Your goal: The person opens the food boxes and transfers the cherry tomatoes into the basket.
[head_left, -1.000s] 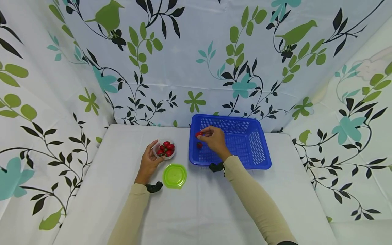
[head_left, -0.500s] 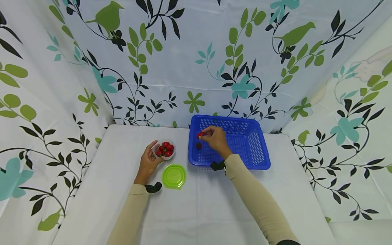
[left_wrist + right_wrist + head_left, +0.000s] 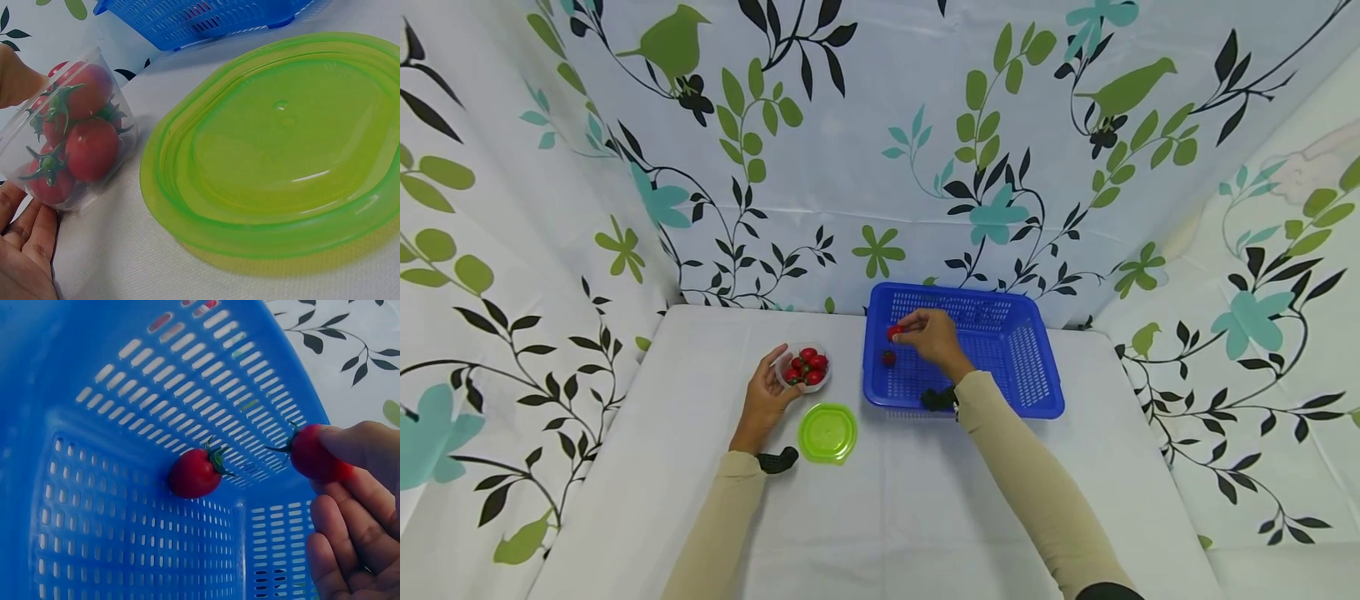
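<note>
My right hand (image 3: 934,337) is over the left part of a blue plastic basket (image 3: 1022,367), pinching a cherry tomato (image 3: 312,454) between thumb and fingers, its green stem end pointing away from the hand. Another cherry tomato (image 3: 195,474) lies on the basket floor by the side wall. On the table to the left, my left hand (image 3: 763,404) grips a small clear plastic tub (image 3: 128,119) from its left side, thumb and fingers around it. Several red cherry tomatoes (image 3: 92,150) with green stems fill the tub, which stands on the white tablecloth.
A green translucent lid (image 3: 827,433) lies on the white tablecloth (image 3: 880,517), just in front of the tub and left of the basket. Behind the basket rises a white curtain (image 3: 850,167) printed with leaves and birds.
My right hand has shifted slightly right within the basket, carrying the pinched cherry tomato along. The left hand and the tub have stayed where they were.
</note>
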`<state>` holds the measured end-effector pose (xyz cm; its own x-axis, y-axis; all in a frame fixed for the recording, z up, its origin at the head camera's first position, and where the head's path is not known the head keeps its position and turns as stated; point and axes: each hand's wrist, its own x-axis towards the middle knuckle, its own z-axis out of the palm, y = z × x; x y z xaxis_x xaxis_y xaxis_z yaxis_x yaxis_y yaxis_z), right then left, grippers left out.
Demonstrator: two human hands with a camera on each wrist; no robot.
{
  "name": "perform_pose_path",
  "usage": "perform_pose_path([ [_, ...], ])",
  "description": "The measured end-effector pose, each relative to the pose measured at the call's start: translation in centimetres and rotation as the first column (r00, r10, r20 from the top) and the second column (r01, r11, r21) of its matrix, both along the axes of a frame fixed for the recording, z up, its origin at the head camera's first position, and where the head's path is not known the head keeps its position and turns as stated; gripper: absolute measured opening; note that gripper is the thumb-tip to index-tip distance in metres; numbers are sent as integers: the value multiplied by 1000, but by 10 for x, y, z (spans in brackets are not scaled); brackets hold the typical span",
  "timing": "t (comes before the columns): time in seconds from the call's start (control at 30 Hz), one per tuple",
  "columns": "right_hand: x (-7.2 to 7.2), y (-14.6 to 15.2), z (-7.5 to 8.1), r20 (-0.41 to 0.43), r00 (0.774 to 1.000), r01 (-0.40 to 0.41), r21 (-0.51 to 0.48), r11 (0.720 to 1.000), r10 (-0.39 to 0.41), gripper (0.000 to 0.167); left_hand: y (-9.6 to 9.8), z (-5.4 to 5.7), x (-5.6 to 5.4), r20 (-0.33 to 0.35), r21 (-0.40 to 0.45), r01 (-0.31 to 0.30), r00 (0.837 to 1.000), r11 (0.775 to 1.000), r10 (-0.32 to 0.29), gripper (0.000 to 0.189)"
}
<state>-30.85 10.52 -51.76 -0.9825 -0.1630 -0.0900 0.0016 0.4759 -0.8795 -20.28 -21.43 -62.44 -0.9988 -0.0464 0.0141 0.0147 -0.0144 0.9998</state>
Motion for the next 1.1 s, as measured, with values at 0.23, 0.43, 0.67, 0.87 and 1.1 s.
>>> perform_pose_path([
  [0.23, -5, 2, 2, 62, 997, -49, 25, 999, 47, 22, 0, 2, 1, -8, -5, -5, 1000, 1000, 5, 90],
  [0.43, -11, 5, 3, 97, 991, -96, 49, 994, 91, 21, 2, 2, 2, -7, -20, -6, 1000, 1000, 6, 87],
  [0.67, -18, 7, -4, 135, 983, -138, 82, 987, 126, 17, 2, 2, 1, -3, -31, -10, 1000, 999, 10, 87],
  [0.87, -20, 10, -5, 146, 981, -147, 117, 982, 129, 18, 2, 2, 1, -5, -51, -14, 1000, 999, 14, 86],
  [1.1, -23, 12, -9, 180, 977, -143, 132, 981, 119, 19, 1, -1, 1, -2, -60, -14, 1000, 998, 14, 88],
])
